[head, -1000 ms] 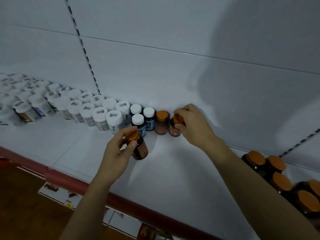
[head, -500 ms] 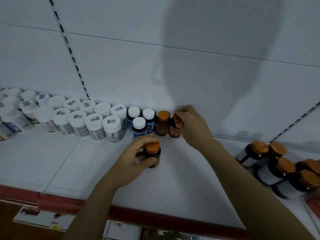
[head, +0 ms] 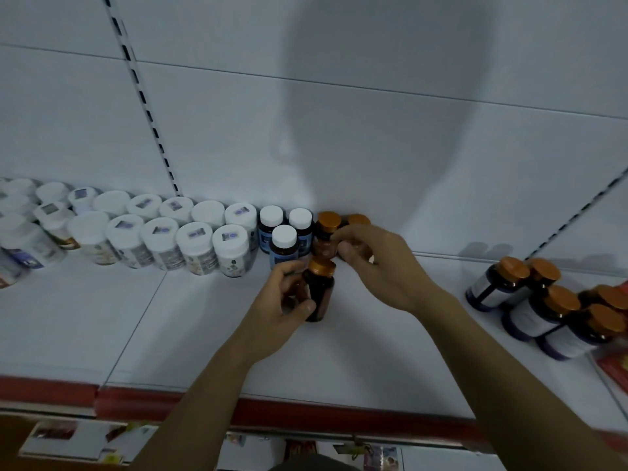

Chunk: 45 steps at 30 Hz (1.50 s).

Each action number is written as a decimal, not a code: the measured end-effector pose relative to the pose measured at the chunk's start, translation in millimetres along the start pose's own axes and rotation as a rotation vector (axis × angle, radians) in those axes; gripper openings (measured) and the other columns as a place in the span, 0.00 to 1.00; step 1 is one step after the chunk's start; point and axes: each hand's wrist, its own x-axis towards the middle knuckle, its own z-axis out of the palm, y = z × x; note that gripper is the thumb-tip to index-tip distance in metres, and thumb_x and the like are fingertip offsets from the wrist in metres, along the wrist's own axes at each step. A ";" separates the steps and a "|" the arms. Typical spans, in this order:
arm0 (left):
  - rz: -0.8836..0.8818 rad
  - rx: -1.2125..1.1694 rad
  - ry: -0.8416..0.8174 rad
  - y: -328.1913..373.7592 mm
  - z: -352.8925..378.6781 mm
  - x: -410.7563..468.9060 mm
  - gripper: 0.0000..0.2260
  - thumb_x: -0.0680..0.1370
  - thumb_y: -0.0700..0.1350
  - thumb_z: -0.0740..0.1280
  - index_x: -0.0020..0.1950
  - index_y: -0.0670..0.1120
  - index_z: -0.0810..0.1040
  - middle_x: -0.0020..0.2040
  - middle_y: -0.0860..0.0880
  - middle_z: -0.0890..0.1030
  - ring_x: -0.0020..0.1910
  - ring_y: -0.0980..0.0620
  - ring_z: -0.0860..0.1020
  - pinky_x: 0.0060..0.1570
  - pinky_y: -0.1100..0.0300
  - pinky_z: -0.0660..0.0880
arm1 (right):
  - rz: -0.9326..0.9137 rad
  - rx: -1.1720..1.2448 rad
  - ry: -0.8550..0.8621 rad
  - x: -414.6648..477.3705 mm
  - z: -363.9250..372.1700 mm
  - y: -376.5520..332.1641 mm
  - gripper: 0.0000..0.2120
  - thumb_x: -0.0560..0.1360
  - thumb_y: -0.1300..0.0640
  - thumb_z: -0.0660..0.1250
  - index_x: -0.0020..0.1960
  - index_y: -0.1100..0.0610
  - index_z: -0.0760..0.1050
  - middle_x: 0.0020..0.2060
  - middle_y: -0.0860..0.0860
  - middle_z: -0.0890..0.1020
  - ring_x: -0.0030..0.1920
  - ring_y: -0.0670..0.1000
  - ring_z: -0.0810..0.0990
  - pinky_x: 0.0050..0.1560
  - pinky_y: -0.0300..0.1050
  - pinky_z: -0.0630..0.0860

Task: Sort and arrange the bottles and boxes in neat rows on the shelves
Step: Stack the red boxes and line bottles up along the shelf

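Since half a second ago our left hand has brought its amber bottle, fingers curled round the body, to just in front of the first back-row bottle, while our right hand curls round the second back-row bottle. White-lidded jars and blue-labelled bottles already stand in rows on the shelf; we judge the jumbled larger bottles at right remain unsorted.

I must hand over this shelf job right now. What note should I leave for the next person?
Left hand grips a brown orange-capped bottle in front of the back row.
Right hand holds the back bottle beside the wall.
Done: white jars and blue-label bottles stand in rows.
Left: seat both bottles; line up the tilted orange-capped group at right.
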 end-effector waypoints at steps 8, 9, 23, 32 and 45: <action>0.051 0.119 -0.009 0.6 4.3 -2.4 0.31 0.74 0.45 0.78 0.72 0.57 0.68 0.67 0.59 0.76 0.64 0.58 0.76 0.57 0.62 0.76 | 0.019 0.115 -0.168 -1.7 13.7 -0.5 0.04 0.80 0.56 0.69 0.54 0.50 0.80 0.47 0.41 0.81 0.46 0.40 0.80 0.44 0.32 0.73; 0.054 0.125 -0.016 1.5 5.0 -2.6 0.31 0.74 0.46 0.78 0.72 0.57 0.68 0.66 0.59 0.77 0.63 0.58 0.77 0.58 0.63 0.77 | 0.013 0.161 -0.173 -1.5 10.4 1.6 0.05 0.80 0.57 0.69 0.54 0.50 0.80 0.48 0.42 0.82 0.47 0.44 0.80 0.46 0.37 0.76; 0.027 0.210 0.067 2.6 8.6 -2.8 0.34 0.71 0.52 0.80 0.71 0.58 0.66 0.60 0.59 0.77 0.55 0.62 0.78 0.52 0.69 0.75 | 0.039 0.152 -0.249 2.7 1.2 -1.4 0.11 0.79 0.55 0.71 0.60 0.48 0.78 0.48 0.42 0.81 0.42 0.41 0.80 0.41 0.35 0.75; 0.213 0.640 0.019 -9.7 20.6 -2.5 0.12 0.80 0.43 0.68 0.63 0.48 0.78 0.54 0.54 0.74 0.49 0.59 0.73 0.51 0.66 0.71 | -0.057 -0.320 -0.186 17.3 -11.6 22.0 0.18 0.77 0.57 0.73 0.66 0.50 0.77 0.56 0.45 0.72 0.48 0.48 0.73 0.51 0.37 0.68; 0.280 0.692 0.010 -10.8 20.5 -3.5 0.08 0.78 0.40 0.69 0.56 0.46 0.82 0.53 0.53 0.75 0.52 0.54 0.75 0.53 0.61 0.75 | -0.075 -0.380 -0.185 24.7 0.3 23.8 0.22 0.78 0.57 0.72 0.71 0.52 0.75 0.66 0.52 0.72 0.53 0.56 0.79 0.56 0.52 0.78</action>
